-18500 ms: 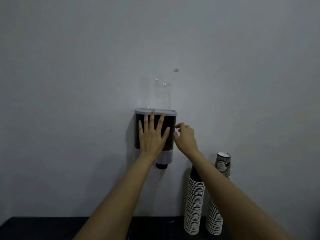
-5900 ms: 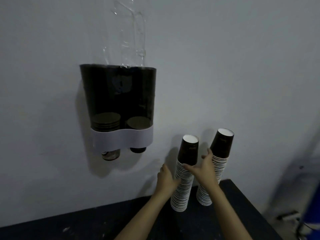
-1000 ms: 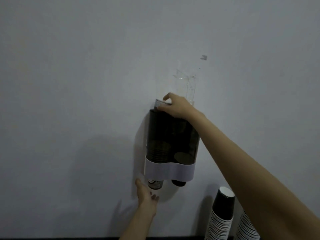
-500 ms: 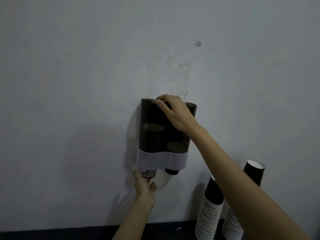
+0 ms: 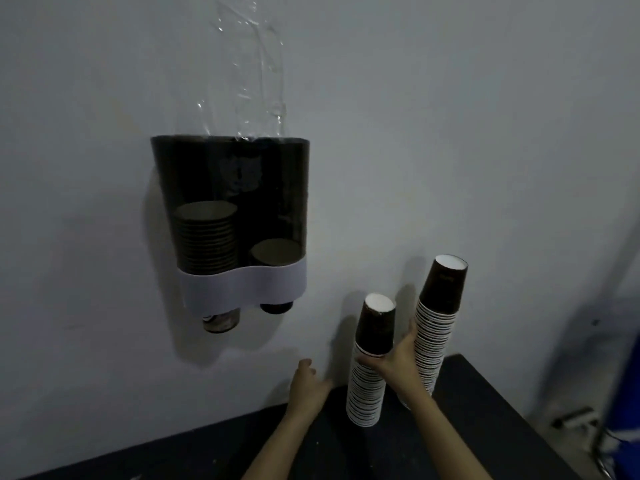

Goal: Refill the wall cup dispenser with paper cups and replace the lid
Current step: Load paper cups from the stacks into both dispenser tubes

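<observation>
The dark, see-through wall cup dispenser [image 5: 230, 188] hangs on the wall with its top uncovered; no lid is in view. Its left tube holds a stack of cups [image 5: 206, 237], its right tube a much lower one [image 5: 275, 252]. Two tall stacks of paper cups stand on the black table: a shorter left stack [image 5: 369, 375] and a taller right stack [image 5: 438, 320]. My right hand [image 5: 394, 358] grips the left stack just under its top dark cup. My left hand [image 5: 306, 384] hovers open to the left of that stack, touching nothing.
A black table [image 5: 485, 410] runs along the wall under the dispenser. Clear tape or plastic [image 5: 258, 64] sticks to the wall above the dispenser. A blue object [image 5: 623, 375] stands on the floor at the far right.
My right hand left the dispenser's top rim and dropped to the left cup stack on the table. My left hand came down from under the dispenser. The view swung down and right.
</observation>
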`<action>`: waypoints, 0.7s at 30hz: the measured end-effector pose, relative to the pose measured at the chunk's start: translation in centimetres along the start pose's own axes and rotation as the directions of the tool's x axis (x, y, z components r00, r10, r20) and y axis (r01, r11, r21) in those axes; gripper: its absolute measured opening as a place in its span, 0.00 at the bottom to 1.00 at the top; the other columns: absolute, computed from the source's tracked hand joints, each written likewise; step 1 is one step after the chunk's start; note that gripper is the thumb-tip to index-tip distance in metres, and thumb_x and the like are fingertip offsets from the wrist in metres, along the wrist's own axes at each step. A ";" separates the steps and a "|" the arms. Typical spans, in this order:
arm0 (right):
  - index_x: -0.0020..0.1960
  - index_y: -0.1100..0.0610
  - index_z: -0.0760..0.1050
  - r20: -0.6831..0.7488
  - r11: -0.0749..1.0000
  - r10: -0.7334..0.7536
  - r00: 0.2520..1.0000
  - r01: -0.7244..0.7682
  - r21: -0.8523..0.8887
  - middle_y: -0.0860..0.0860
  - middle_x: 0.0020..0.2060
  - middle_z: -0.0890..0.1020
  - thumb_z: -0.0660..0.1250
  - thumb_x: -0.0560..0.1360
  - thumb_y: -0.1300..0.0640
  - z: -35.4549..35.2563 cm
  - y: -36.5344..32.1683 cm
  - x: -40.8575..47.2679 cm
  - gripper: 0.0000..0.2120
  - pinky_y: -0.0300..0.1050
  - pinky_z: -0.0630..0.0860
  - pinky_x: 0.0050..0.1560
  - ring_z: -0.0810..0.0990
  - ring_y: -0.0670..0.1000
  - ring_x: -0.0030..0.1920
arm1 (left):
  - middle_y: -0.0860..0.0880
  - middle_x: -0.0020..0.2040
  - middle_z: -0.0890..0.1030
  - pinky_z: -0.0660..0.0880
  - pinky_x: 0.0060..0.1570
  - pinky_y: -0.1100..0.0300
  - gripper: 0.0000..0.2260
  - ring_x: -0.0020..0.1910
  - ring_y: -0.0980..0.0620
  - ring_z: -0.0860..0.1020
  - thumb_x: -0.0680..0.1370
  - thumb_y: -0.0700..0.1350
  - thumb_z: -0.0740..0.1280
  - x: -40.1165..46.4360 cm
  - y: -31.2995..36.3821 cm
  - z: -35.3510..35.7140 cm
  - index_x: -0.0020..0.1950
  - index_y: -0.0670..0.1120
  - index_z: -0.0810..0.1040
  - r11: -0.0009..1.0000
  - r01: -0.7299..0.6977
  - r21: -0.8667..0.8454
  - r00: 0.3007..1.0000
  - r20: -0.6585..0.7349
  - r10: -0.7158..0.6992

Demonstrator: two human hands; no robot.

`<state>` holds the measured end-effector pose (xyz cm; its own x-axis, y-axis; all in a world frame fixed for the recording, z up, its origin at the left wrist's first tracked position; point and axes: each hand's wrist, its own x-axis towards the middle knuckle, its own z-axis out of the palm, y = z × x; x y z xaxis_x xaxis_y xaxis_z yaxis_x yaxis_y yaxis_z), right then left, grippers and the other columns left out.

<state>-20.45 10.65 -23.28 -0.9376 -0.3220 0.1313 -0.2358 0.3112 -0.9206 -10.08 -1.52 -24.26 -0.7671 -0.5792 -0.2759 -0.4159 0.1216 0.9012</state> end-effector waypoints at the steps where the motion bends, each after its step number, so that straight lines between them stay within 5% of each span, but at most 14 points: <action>1: 0.74 0.60 0.41 0.017 1.000 0.002 1.000 -0.002 0.012 0.58 0.74 0.55 0.81 0.56 0.58 0.4 1.0 0.6 0.61 0.56 0.58 0.74 0.56 0.57 0.74 | 0.41 0.71 0.67 0.70 0.61 0.59 0.29 0.68 0.45 0.69 0.76 0.40 0.65 0.5 -0.2 0.7 0.74 0.41 0.57 0.996 -0.042 0.077 0.999 0.035 0.039; 5: 0.67 0.59 0.59 0.029 0.999 -0.031 0.999 0.030 0.014 0.48 0.57 0.72 0.80 0.59 0.58 1.6 3.6 2.1 0.44 0.42 0.71 0.57 0.73 0.52 0.62 | 0.41 0.70 0.69 0.68 0.67 0.56 0.32 0.69 0.46 0.69 0.72 0.43 0.69 2.5 -0.1 2.7 0.73 0.40 0.59 0.963 -0.181 0.199 0.971 0.194 0.143; 9: 0.58 0.53 0.67 -0.039 0.997 -0.061 0.997 0.063 0.040 0.44 0.47 0.76 0.80 0.58 0.55 2.0 4.8 2.1 0.34 0.27 0.70 0.42 0.78 0.47 0.50 | 0.42 0.69 0.72 0.70 0.66 0.52 0.33 0.67 0.46 0.72 0.71 0.44 0.70 3.8 0.3 5.2 0.73 0.41 0.60 0.943 -0.294 0.156 0.951 0.142 0.273; 16: 0.55 0.50 0.68 -0.052 0.988 -0.117 0.992 0.122 0.090 0.45 0.48 0.78 0.80 0.57 0.54 0.2 2.7 2.3 0.32 0.30 0.72 0.42 0.78 0.40 0.46 | 0.42 0.68 0.72 0.70 0.66 0.52 0.29 0.66 0.47 0.72 0.73 0.44 0.68 4.2 -0.2 7.6 0.71 0.41 0.62 0.948 -0.299 0.112 0.953 0.089 0.291; 21: 0.56 0.52 0.68 -0.031 0.972 -0.196 0.980 0.199 0.128 0.45 0.49 0.79 0.79 0.59 0.55 -2.8 -3.4 3.3 0.30 0.38 0.77 0.48 0.79 0.45 0.50 | 0.40 0.76 0.56 0.62 0.72 0.51 0.40 0.75 0.43 0.58 0.73 0.45 0.68 3.5 0.6 6.5 0.76 0.39 0.47 0.957 -0.227 0.179 0.973 0.011 0.229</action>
<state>-23.51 11.08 -18.70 -0.8805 -0.3489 0.3210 -0.3828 0.1237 -0.9155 -16.21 1.77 -26.84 -0.8472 -0.5273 -0.0654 -0.3110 0.3923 0.8656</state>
